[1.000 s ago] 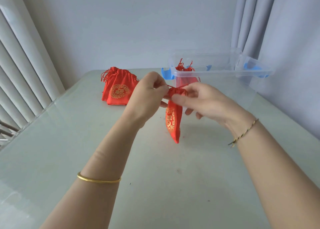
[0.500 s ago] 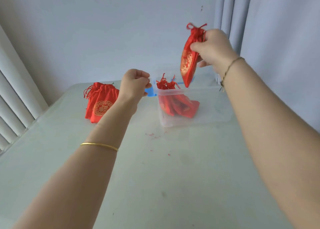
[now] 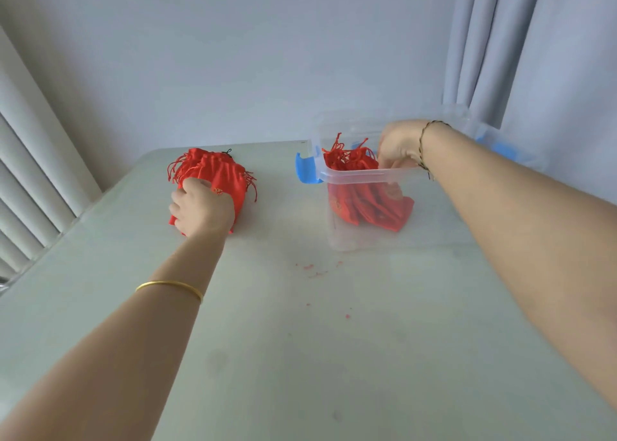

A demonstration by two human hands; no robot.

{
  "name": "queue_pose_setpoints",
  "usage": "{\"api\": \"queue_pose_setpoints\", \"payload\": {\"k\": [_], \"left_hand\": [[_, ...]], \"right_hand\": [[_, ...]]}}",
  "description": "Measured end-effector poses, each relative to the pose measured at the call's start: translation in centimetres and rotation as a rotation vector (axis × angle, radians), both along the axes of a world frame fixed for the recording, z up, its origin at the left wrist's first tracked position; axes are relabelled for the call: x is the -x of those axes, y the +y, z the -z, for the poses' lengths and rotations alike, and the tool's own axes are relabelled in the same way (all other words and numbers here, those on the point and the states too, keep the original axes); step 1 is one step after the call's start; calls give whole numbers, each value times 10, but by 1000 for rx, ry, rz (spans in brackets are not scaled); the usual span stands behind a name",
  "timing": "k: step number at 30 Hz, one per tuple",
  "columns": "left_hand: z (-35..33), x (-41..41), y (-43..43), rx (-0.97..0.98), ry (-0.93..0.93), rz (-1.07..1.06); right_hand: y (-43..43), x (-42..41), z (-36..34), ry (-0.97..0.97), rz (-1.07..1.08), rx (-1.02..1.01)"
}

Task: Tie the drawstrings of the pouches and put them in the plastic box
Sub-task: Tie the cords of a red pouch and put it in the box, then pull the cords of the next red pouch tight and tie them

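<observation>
A pile of red drawstring pouches (image 3: 217, 173) with gold print lies at the far left of the table. My left hand (image 3: 200, 208) rests on the pile's front, fingers curled round the nearest pouch. The clear plastic box (image 3: 354, 175) with blue latches stands at the far right and holds several red pouches (image 3: 367, 207), their tied strings sticking up. My right hand (image 3: 399, 146) reaches down inside the box beside those strings. Its fingertips are behind the rim, so I cannot tell whether it still holds a pouch.
The pale glass-topped table (image 3: 300, 357) carries a few red thread scraps (image 3: 312, 268) in front of the box. White vertical blinds (image 3: 30, 190) run along the left edge. A grey curtain (image 3: 534, 56) hangs behind the box on the right.
My right hand has dropped from high above the box into it with the tied pouch. My left hand has moved left and down onto the pile of pouches.
</observation>
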State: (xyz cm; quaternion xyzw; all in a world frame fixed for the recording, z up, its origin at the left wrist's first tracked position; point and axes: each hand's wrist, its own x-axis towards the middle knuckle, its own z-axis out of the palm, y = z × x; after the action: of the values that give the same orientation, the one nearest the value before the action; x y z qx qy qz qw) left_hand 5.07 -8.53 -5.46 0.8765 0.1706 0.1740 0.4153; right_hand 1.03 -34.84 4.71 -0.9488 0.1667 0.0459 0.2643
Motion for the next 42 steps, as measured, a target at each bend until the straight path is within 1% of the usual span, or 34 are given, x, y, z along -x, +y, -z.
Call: {"api": "queue_pose_setpoints", "payload": {"k": [3, 4, 6, 9, 11, 15, 17, 18, 19, 21, 23, 24, 25, 26, 28, 29, 31, 34, 36, 39, 40, 41, 42], "left_hand": [[8, -5, 11, -63, 54, -13], [11, -6, 14, -71, 70, 2], [15, -10, 17, -91, 85, 30], [15, -13, 20, -140, 81, 15], [16, -15, 23, -183, 95, -13], [19, -17, 33, -225, 150, -13], [18, -15, 36, -201, 129, 13], [16, -13, 37, -162, 90, 66], [14, -9, 38, -79, 39, 151], [9, 6, 38, 167, -18, 356], [1, 30, 37, 425, 31, 569], [-3, 43, 34, 506, 64, 679], [-5, 57, 32, 532, 92, 781], [-7, 73, 28, 549, 116, 868], [-5, 96, 21, 568, 168, 991], [-3, 104, 17, 585, 184, 1028], [-1, 118, 12, 657, 170, 1043], [-5, 128, 4, 833, 71, 977], [-10, 131, -1, 836, 57, 980], [-16, 131, -4, 793, 65, 1020], [-19, 132, -4, 782, 70, 1039], [-21, 132, -4, 770, 69, 1061], [-22, 132, -4, 760, 71, 1084]], "right_hand": [[10, 2, 0, -124, 19, 18], [16, 2, -3, -167, 35, -18], [31, 6, -12, -313, 32, -152], [61, 29, -23, -552, -76, -277], [83, 46, -24, -622, -154, -397], [116, 67, -6, -565, -297, -569], [126, 71, 10, -504, -317, -628], [130, 70, 20, -466, -309, -648], [132, 71, 29, -432, -289, -666], [133, 71, 52, -390, -239, -635], [131, 74, 72, -344, -179, -492], [131, 79, 79, -341, -139, -463], [131, 85, 85, -371, -114, -498], [130, 90, 89, -421, -109, -585], [125, 98, 93, -521, -65, -781], [121, 101, 94, -542, -44, -847], [114, 107, 95, -529, -71, -884], [104, 116, 94, -422, -149, -946], [96, 119, 91, -368, -149, -1116], [80, 123, 82, -331, -48, -1491], [75, 125, 79, -332, -47, -1546], [70, 126, 77, -326, -73, -1542], [66, 126, 76, -313, -116, -1487]]}}
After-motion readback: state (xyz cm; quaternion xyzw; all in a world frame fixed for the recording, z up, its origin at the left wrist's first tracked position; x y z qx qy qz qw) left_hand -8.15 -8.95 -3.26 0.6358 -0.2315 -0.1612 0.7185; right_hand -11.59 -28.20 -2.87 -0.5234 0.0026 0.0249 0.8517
